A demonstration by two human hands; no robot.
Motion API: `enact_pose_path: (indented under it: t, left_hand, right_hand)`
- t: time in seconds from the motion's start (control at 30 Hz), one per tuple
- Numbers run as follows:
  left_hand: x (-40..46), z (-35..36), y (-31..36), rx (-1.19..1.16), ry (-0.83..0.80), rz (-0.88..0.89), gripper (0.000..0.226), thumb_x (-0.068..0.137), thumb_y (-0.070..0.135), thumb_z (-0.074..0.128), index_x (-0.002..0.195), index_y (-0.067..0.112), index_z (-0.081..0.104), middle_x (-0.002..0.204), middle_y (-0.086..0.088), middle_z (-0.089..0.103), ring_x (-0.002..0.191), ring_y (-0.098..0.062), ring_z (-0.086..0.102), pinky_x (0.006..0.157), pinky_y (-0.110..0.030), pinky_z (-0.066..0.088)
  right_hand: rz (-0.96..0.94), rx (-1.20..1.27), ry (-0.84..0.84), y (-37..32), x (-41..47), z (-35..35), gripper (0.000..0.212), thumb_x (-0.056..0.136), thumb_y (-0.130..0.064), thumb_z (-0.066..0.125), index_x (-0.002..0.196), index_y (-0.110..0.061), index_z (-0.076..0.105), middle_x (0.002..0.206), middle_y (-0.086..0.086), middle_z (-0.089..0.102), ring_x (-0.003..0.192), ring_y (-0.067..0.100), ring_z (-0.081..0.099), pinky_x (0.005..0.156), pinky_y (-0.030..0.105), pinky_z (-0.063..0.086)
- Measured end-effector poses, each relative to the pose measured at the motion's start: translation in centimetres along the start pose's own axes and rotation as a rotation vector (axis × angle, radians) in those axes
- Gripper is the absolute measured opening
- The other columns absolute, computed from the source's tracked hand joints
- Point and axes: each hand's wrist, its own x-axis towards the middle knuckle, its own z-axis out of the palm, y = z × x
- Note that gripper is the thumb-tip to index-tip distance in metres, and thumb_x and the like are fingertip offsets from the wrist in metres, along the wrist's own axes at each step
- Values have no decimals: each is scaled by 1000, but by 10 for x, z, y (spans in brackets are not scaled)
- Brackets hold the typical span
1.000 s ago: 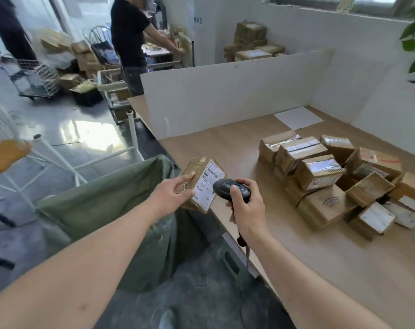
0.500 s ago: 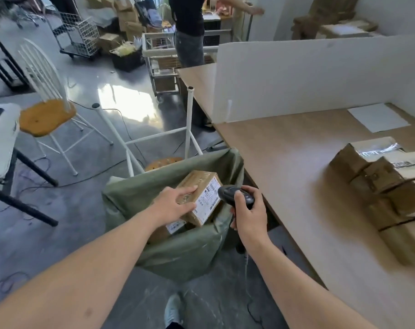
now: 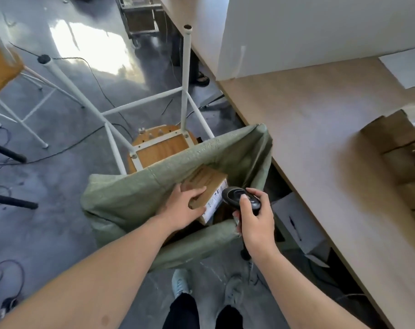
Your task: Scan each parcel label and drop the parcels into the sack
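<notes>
My left hand [image 3: 184, 206] grips a small brown cardboard parcel [image 3: 207, 186] with a white label on its right side, holding it inside the open mouth of the green sack [image 3: 130, 195]. My right hand [image 3: 255, 216] holds a black handheld scanner [image 3: 237, 198] just to the right of the parcel, thumb on top. The sack hangs open beside the wooden table [image 3: 320, 119]. More brown parcels [image 3: 401, 148] lie blurred on the table at the right edge.
An upturned white-legged stool [image 3: 161, 146] props the sack from behind. A white partition board [image 3: 308, 32] stands on the table, with a white sheet [image 3: 405, 70] near it. Cables cross the grey floor; a chair [image 3: 2, 67] stands far left. My feet [image 3: 182, 281] show below.
My view swung down and left from the table to the sack. My left hand lowered the parcel from beside the table edge into the sack's mouth; the scanner hand followed alongside.
</notes>
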Motion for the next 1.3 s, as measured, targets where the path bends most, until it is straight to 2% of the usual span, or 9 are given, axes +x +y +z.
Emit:
enact_pose_path:
  t: [0.1, 0.23, 0.37, 0.5, 0.7, 0.77, 0.83, 0.97, 1.3]
  left_hand:
    - [24, 24, -15, 91, 14, 27, 63, 93, 51, 73, 148, 60, 44, 168, -2, 12, 154, -33, 27, 125, -45, 31]
    - [48, 48, -17, 212, -29, 40, 63, 99, 50, 65, 153, 61, 35, 174, -6, -5, 161, -36, 6, 127, -52, 26]
    - [70, 52, 2, 298, -116, 72, 63, 101, 40, 64, 155, 54, 37, 175, -14, -4, 161, -34, -8, 129, -48, 20]
    - [76, 48, 17, 401, -125, 93, 67, 97, 46, 65, 158, 48, 36, 173, -15, 9, 161, -35, 6, 130, -48, 11]
    - [63, 38, 44, 417, -53, 145, 62, 98, 47, 61, 156, 38, 43, 164, -10, 33, 148, -37, 36, 122, -49, 33]
    - [54, 33, 54, 424, -41, 160, 62, 100, 45, 58, 159, 36, 40, 168, -9, 30, 152, -37, 32, 124, -49, 31]
    - [43, 28, 63, 458, -26, 183, 62, 103, 44, 56, 161, 33, 37, 171, -7, 26, 155, -35, 27, 126, -48, 27]
    - [19, 17, 84, 514, -10, 227, 61, 106, 45, 51, 163, 31, 33, 172, -3, 25, 157, -33, 24, 128, -46, 23]
    - [-52, 0, 162, 610, 103, 410, 62, 106, 43, 48, 163, 23, 34, 168, -6, 34, 151, -29, 36, 125, -44, 28]
  right_hand:
    - [54, 27, 38, 19, 14, -1, 15, 106, -36, 64, 117, -46, 63, 107, 14, 76, 76, 20, 73, 68, 39, 55]
    - [86, 31, 78, 37, 26, -3, 14, 106, -34, 65, 117, -44, 65, 110, 1, 77, 87, 22, 78, 72, 41, 58]
    - [95, 30, 91, 40, 32, -8, 15, 106, -35, 65, 117, -45, 65, 109, -6, 77, 88, 19, 78, 77, 47, 60]
    - [93, 39, 70, 35, 34, -13, 17, 106, -34, 66, 115, -48, 64, 112, -1, 77, 89, 20, 78, 75, 39, 57]
    - [72, 54, 62, 19, 29, -20, 17, 104, -35, 67, 116, -48, 64, 103, -8, 77, 87, 22, 76, 71, 40, 56]
    - [57, 39, 69, 14, 24, -22, 18, 102, -40, 67, 117, -49, 63, 105, -8, 76, 91, 20, 76, 74, 46, 59]
    - [40, 5, 87, 8, 17, -25, 19, 101, -44, 65, 118, -51, 61, 108, -12, 74, 97, 18, 76, 84, 53, 64]
    - [-1, -25, 139, -4, -1, -31, 18, 103, -45, 64, 119, -51, 58, 107, -18, 71, 97, 13, 75, 92, 49, 63]
    - [-74, 16, 281, -46, -48, -83, 25, 102, -54, 61, 124, -46, 53, 105, -17, 69, 94, 16, 74, 85, 56, 64]
